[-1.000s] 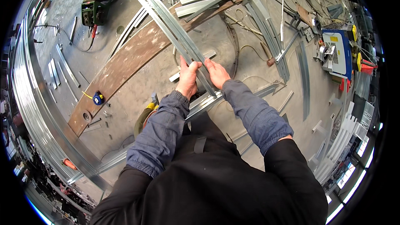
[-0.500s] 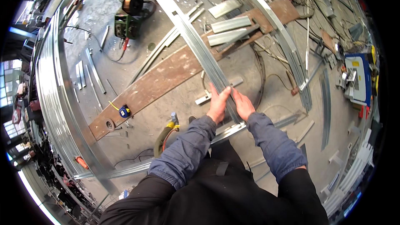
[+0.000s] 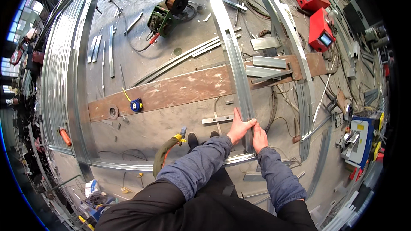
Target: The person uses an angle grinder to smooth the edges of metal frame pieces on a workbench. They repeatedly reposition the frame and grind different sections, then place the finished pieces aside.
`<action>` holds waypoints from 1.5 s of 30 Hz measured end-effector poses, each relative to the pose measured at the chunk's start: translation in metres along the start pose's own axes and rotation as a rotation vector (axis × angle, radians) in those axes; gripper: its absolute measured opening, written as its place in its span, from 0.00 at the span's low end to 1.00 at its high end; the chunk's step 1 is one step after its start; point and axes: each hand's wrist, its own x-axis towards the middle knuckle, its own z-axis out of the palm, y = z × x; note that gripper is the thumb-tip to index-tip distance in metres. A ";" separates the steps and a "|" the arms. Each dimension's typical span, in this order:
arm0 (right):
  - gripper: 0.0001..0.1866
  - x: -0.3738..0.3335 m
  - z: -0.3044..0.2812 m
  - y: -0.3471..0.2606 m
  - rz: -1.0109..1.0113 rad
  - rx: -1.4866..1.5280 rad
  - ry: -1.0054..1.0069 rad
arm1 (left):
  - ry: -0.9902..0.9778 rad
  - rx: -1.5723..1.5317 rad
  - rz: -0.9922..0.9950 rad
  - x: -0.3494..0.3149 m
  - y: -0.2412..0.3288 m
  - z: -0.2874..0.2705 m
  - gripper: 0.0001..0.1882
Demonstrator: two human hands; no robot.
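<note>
A long galvanized steel channel runs from the far side toward me. My left hand grips its left side near the close end, thumb lying over the top. On the opposite side, my right hand presses against the channel, its thumb close to the left thumb; some of its fingers are hidden. Just below the hands, the channel's near end meets a metal crosspiece of the frame. Further right, another steel channel runs roughly alongside.
A rusty steel plank lies on the floor with a tape measure and a disc. Behind it stands a green wire feeder. Metal bars line the left. A welding torch hangs beside my left arm. Red machines stand far right.
My view has shifted, so the channel now looks more upright and sits further right. Both hands remain on it near its close end, now lower in the picture.
</note>
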 end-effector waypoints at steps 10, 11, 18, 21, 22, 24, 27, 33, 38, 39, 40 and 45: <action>0.18 0.129 -0.012 -0.094 -0.553 -0.203 0.348 | 0.047 0.282 0.004 -0.002 0.007 -0.003 0.76; 0.17 0.157 -0.009 -0.133 -0.575 -0.185 0.286 | 0.044 0.279 0.013 -0.002 0.007 -0.005 0.76; 0.41 0.351 0.004 -0.276 -0.770 -0.850 0.114 | -0.053 0.258 -0.051 -0.011 0.022 -0.005 0.77; 0.47 0.386 0.017 -0.314 -0.660 -1.009 -0.041 | -0.051 0.313 -0.065 -0.013 0.024 -0.008 0.74; 0.49 0.384 0.029 -0.332 -0.602 -1.118 -0.055 | -0.047 0.325 -0.064 -0.009 0.027 -0.010 0.74; 0.51 0.375 0.045 -0.359 -0.468 -1.210 -0.114 | -0.050 0.308 -0.077 -0.007 0.028 -0.013 0.74; 0.51 0.383 0.041 -0.364 -0.405 -1.218 -0.146 | -0.123 0.294 -0.160 -0.009 0.038 -0.018 0.74; 0.51 0.384 0.032 -0.363 -0.298 -1.037 -0.259 | -0.125 0.270 -0.135 -0.009 0.035 -0.017 0.74; 0.57 0.354 0.004 -0.314 -0.438 -1.182 -0.294 | -0.148 0.303 -0.131 -0.010 0.037 -0.013 0.75; 0.54 0.331 0.006 -0.305 -0.485 -1.161 -0.311 | -0.138 0.298 -0.129 -0.008 0.036 -0.014 0.75; 0.52 0.302 0.010 -0.295 -0.531 -1.139 -0.330 | -0.119 0.294 -0.119 -0.006 0.037 -0.015 0.76; 0.48 0.192 -0.011 -0.228 -0.478 -0.900 -0.369 | -0.093 0.306 -0.075 -0.003 0.026 -0.012 0.78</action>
